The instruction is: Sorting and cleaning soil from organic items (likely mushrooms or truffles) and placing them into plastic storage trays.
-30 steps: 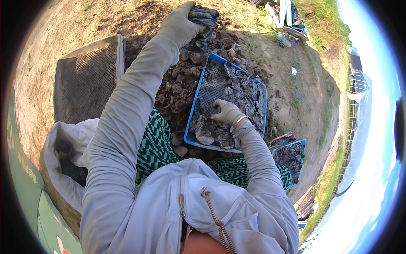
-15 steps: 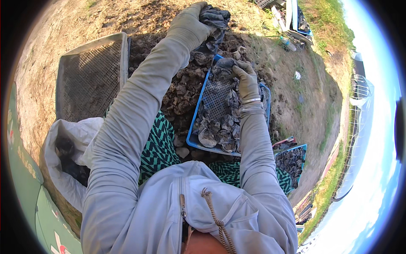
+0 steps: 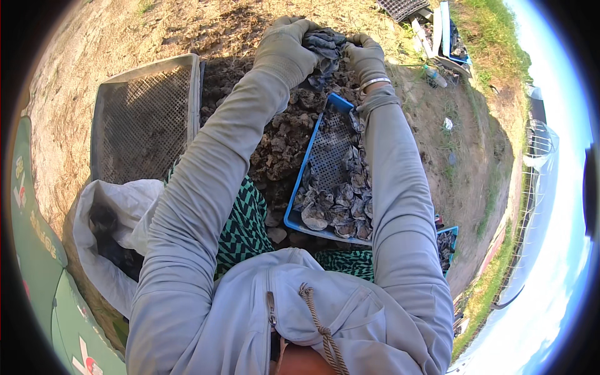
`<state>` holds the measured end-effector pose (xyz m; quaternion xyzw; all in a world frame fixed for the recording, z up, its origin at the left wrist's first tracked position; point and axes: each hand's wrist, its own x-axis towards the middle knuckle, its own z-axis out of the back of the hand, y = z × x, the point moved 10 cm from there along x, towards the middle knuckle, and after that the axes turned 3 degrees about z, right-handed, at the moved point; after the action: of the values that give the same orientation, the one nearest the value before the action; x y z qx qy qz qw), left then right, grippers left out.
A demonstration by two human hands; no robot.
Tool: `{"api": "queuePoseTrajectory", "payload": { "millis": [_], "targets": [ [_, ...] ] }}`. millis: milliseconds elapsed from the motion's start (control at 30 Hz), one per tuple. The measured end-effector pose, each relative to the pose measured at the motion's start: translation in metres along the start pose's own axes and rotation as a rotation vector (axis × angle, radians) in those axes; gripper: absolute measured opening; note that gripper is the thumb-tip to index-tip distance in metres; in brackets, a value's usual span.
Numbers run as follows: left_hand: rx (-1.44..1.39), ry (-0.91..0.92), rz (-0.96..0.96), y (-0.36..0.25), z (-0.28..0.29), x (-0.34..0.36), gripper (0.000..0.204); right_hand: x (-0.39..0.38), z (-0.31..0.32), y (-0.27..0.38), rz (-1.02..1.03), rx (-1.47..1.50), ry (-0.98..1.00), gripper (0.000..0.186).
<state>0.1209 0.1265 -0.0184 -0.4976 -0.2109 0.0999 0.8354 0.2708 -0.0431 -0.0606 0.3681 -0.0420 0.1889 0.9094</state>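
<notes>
My left hand (image 3: 284, 50), in a pale work glove, is closed on a crumpled dark grey sheet (image 3: 324, 51), thin and soiled; whether it is cloth or plastic I cannot tell. At its right end my gloved right hand (image 3: 367, 59) has its fingers bent and pinched against it. Both hands are held out in front, above a heap of brown clods (image 3: 284, 140). Just nearer than them lies a blue perforated basket (image 3: 299, 181), partly covered by my right forearm. Crumpled grey scraps (image 3: 337, 203) are piled in its near and right parts.
On the left sits a grey perforated crate (image 3: 142, 119). A white sack (image 3: 140, 197) with dark contents stands open beside my left arm. Another blue basket (image 3: 445, 240) shows past my right arm. Trays (image 3: 405, 9) and a plastic bottle (image 3: 435, 76) lie at the far right.
My right hand has left the blue basket and moved away from me to the dark grey sheet, meeting my left hand there. The left hand keeps its grip.
</notes>
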Motion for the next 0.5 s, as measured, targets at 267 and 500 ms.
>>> {"api": "queuePoseTrajectory", "payload": {
  "millis": [267,500],
  "targets": [
    [0.105,0.312,-0.163,-0.029,-0.034,-0.025,0.042,-0.052,-0.005,0.054,-0.035,0.827,0.494,0.018],
    [-0.098,0.332,0.028,-0.02,-0.038,-0.022,0.045,-0.127,-0.076,-0.107,0.09,-0.98,0.828,0.027]
  ]
}}
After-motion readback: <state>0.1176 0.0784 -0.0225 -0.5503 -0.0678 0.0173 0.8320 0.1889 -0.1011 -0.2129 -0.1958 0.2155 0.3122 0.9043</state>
